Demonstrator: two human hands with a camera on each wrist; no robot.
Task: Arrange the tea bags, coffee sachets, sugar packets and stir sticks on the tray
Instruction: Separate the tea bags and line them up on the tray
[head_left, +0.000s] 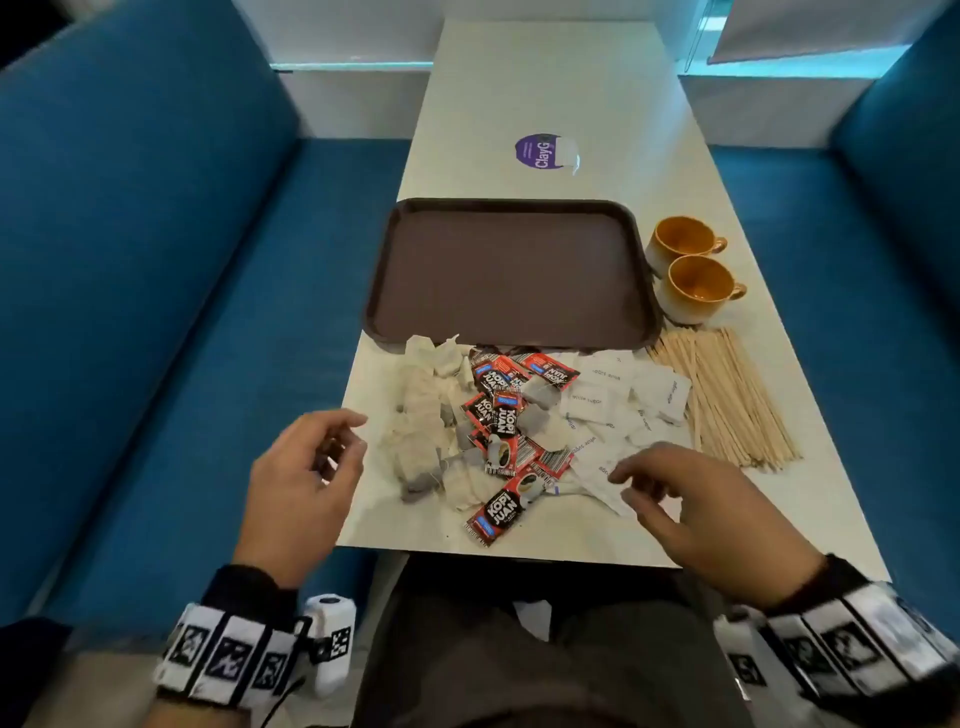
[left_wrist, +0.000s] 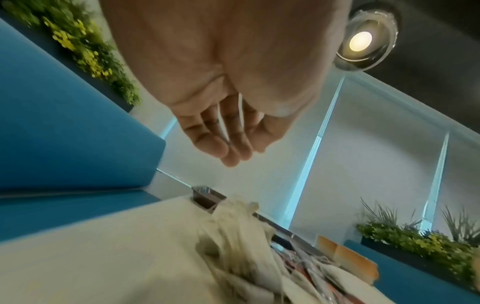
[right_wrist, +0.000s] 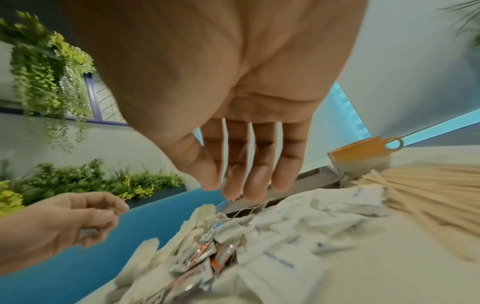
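Note:
A bare brown tray (head_left: 511, 270) lies on the white table (head_left: 545, 104). In front of it sit a heap of pale tea bags (head_left: 423, 415), red and black coffee sachets (head_left: 501, 415), white sugar packets (head_left: 618, 400) and a fan of wooden stir sticks (head_left: 727, 400). My left hand (head_left: 311, 467) hovers at the table's left edge beside the tea bags (left_wrist: 233, 236), fingers loosely curled, holding nothing. Over the near sugar packets (right_wrist: 298, 222) my right hand (head_left: 670, 493) hangs with relaxed fingers (right_wrist: 249, 174), apart from them.
Two orange cups (head_left: 693, 270) stand right of the tray, behind the stir sticks (right_wrist: 428, 185). A purple round sticker (head_left: 543, 150) lies on the table beyond the tray. Blue benches (head_left: 156, 312) flank the table on both sides. My lap is under the near edge.

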